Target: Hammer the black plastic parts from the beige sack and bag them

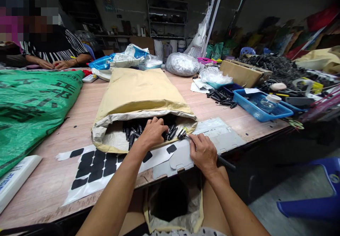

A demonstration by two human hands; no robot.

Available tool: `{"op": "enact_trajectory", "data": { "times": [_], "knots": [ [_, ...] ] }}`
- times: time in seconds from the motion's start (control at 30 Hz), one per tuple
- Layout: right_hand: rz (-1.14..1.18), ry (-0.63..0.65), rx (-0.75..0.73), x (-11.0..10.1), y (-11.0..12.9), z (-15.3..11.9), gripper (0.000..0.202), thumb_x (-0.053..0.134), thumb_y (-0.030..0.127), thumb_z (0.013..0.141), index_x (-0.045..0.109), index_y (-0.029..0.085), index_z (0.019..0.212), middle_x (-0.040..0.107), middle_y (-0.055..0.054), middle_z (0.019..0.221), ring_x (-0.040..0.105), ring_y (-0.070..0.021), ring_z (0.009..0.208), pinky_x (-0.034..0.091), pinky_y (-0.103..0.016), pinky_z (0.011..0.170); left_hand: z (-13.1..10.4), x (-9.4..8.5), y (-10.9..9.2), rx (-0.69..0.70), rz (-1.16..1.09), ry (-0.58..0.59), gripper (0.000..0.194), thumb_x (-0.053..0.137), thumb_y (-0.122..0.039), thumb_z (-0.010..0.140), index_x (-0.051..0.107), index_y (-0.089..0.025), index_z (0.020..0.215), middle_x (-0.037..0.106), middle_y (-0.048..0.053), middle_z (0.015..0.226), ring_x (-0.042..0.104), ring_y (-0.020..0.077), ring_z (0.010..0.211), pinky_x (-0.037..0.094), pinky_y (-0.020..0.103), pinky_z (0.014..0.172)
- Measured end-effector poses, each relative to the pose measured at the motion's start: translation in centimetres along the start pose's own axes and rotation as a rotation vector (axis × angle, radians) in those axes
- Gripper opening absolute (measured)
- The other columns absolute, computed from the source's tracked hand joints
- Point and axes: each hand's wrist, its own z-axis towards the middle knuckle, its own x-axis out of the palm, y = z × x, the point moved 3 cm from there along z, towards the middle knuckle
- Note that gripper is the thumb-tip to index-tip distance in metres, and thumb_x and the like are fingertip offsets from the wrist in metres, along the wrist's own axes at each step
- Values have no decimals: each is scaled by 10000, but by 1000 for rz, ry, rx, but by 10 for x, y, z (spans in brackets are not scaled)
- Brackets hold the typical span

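Note:
A tan woven bag point(143, 87) lies on the table, its mouth toward me and edged with a whitish lining. Several black tube-like parts point(132, 137) show inside. My left hand point(151, 133) reaches into the mouth with bent fingers among these parts; its fingertips are partly hidden, and what they grip cannot be made out. Just right of the mouth, my right hand point(204, 153) is closed around a ratchet wrench point(183, 134) with a chrome head; its dark handle sticks out behind the hand. Below the table edge, a second tan bag point(199, 211) stands open between my legs.
A sheet of black stickers point(87, 165) lies before the bag, beside a grey board point(223, 137). A green sack point(34, 105) and white box point(18, 179) are left; a blue basket point(255, 108) and cardboard box point(241, 72) are right. A co-worker point(69, 45) sits across.

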Motion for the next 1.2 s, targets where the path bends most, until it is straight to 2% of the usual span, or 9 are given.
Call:
{"op": "enact_trajectory", "data": {
  "times": [0.13, 0.23, 0.3, 0.4, 0.57, 0.67, 0.87, 1.03, 1.2],
  "knots": [
    [0, -1, -5, 0, 0, 0, 268, 542, 224, 960, 681, 249, 1188, 629, -53, 935, 517, -222, 885, 355, -326, 791, -14, -20, -7, 15, -86, -122, 267, 626, -88, 790, 704, -271, 968, 682, 56, 1046, 503, 280, 1061, 355, 449, 931],
    [-1, -2, -4, 0, 0, 0, 269, 540, 226, 961, 680, 251, 1189, 629, -52, 936, 517, -222, 883, 354, -329, 791, -34, -29, -16, -16, -183, -178, 169, 674, -216, 869, 685, -267, 1029, 714, 35, 998, 527, 268, 1040, 369, 429, 911],
    [-2, -6, -8, 1, -1, 0, 268, 538, 225, 959, 679, 250, 1185, 629, -54, 934, 515, -222, 880, 351, -331, 789, -49, -23, -24, -36, -239, -151, 124, 698, -275, 879, 697, -256, 1001, 716, 34, 947, 543, 255, 983, 394, 403, 869],
    [-5, -9, -13, 1, -1, 0, 268, 536, 223, 953, 679, 248, 1179, 628, -56, 934, 510, -222, 878, 349, -332, 786, -67, 0, -32, -90, -320, -118, 124, 705, -307, 886, 717, -234, 986, 699, 45, 917, 557, 245, 925, 430, 379, 833],
    [-3, 3, 0, 0, -1, -1, 268, 537, 228, 957, 680, 253, 1183, 628, -52, 944, 513, -221, 880, 352, -332, 784, -81, 29, -39, -179, -361, -249, 178, 673, -272, 909, 705, -209, 1072, 668, 63, 955, 545, 254, 942, 453, 388, 865],
    [6, 6, -1, 1, -1, -1, 270, 542, 227, 956, 680, 251, 1186, 627, -54, 943, 515, -223, 889, 356, -330, 792, -83, 32, -41, -171, -352, -288, 154, 663, -268, 914, 705, -208, 1049, 666, 65, 954, 540, 255, 934, 450, 399, 875],
    [49, 33, -4, -3, -3, 1, 280, 530, 208, 956, 690, 251, 1182, 644, -53, 947, 545, -220, 905, 399, -325, 806, -83, 31, -37, -172, -408, -278, 140, 673, -254, 893, 713, -224, 1024, 677, 51, 937, 544, 249, 928, 440, 396, 860],
    [353, 16, -4, -23, 8, -4, 329, 462, 223, 1007, 658, 241, 1270, 689, -61, 1026, 631, -202, 988, 478, -306, 885, -82, 32, -35, -191, -466, -275, 151, 691, -251, 874, 732, -233, 1018, 676, 40, 906, 547, 245, 925, 429, 390, 856],
    [546, 90, -20, -38, 30, -12, 326, 460, 234, 1013, 663, 243, 1267, 713, -64, 1067, 672, -203, 994, 520, -322, 914, -82, 31, -36, -206, -427, -260, 147, 703, -270, 877, 742, -238, 1014, 681, 39, 912, 546, 252, 939, 398, 394, 845]
  ]
}}
